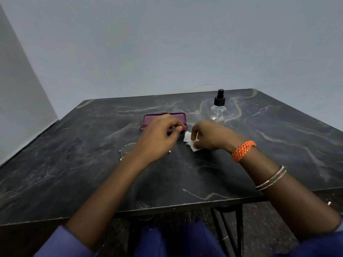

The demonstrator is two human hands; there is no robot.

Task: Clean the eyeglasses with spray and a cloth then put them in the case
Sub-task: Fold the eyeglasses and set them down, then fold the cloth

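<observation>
Thin wire-rimmed eyeglasses (127, 149) lie on the dark marble table (185, 173), mostly hidden under my left wrist. My left hand (159, 135) hovers above them with fingers curled, in front of the purple glasses case (178, 115), and nothing shows in its grasp. The case's near side is covered by that hand, so I cannot tell whether it is open. My right hand (209, 136) pinches a small white cloth (188, 137) that rests on the table just right of the left hand. A clear spray bottle (218, 110) with a black nozzle stands upright behind my right hand.
A grey wall runs behind the table and along its left side. The table's front edge is close to my lap, with black metal legs below at the right. An orange bracelet and thin bangles sit on my right forearm.
</observation>
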